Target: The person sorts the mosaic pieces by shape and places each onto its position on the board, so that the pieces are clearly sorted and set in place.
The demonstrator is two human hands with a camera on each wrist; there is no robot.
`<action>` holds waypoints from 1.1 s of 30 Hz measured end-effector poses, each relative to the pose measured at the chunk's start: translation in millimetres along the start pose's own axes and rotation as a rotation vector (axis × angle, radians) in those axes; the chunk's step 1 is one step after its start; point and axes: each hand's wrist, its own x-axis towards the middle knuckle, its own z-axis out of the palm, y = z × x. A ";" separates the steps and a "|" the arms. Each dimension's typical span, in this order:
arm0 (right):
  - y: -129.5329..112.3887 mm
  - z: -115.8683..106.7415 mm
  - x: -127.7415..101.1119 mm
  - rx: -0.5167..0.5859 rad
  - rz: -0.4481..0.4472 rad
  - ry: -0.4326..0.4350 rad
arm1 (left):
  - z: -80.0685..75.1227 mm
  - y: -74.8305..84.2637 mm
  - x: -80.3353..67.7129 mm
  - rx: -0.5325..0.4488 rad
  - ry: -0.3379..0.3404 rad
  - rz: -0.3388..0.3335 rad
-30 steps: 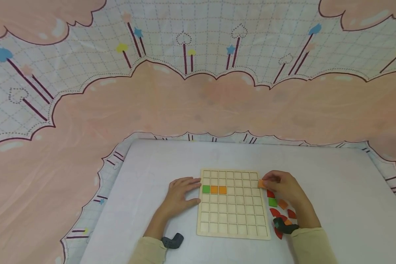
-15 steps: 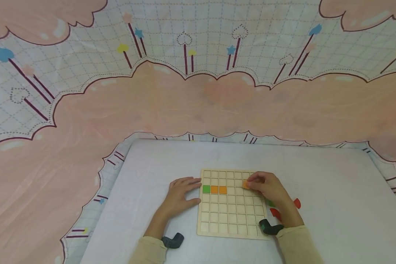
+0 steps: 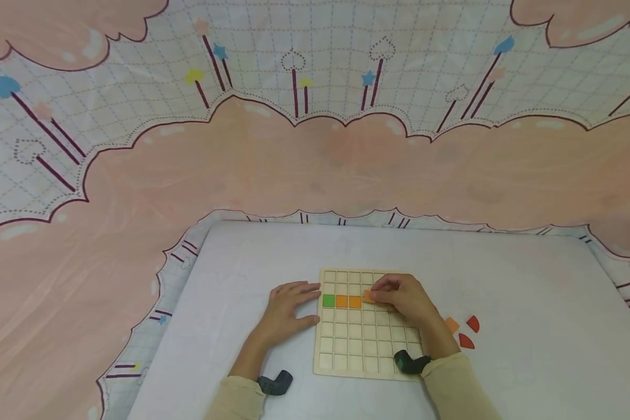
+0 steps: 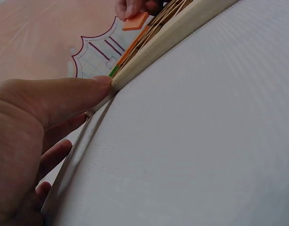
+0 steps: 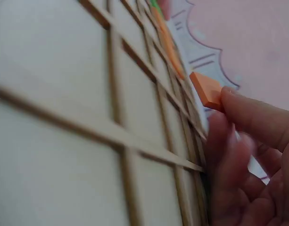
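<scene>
Right hand (image 3: 406, 297) pinches a light, stiff orange tile (image 3: 368, 296) by its 3 o'clock edge above the board (image 3: 370, 350), while the open left hand (image 3: 286, 309) steadies the board's 9 o'clock side.

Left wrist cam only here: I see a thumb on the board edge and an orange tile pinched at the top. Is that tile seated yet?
Observer: No. On the right wrist view the orange tile is tilted above the board, pinched by the right hand.
Operator: Which cell is it over?
Observer: On the head view, the cell just right of the two seated orange tiles, in the row that starts with the green tile.
Operator: Any spare pieces left?
Observer: One orange square and two red pieces on the table right of the board; the forearm may hide more.
</scene>
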 end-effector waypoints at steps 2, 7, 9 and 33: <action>0.9 2.8 2.0 0.000 0.000 -0.003 | -0.2 0.4 0.2 0.008 0.000 0.000; 4.2 6.1 6.0 -0.069 -0.009 -0.008 | -0.5 0.6 -0.4 0.014 -0.004 -0.007; 4.9 6.1 6.8 -0.096 -0.012 -0.017 | -0.5 0.6 -0.5 0.011 -0.005 -0.012; 6.4 2.3 8.0 -0.180 -0.048 -0.076 | 0.4 2.5 -0.4 0.019 -0.001 -0.025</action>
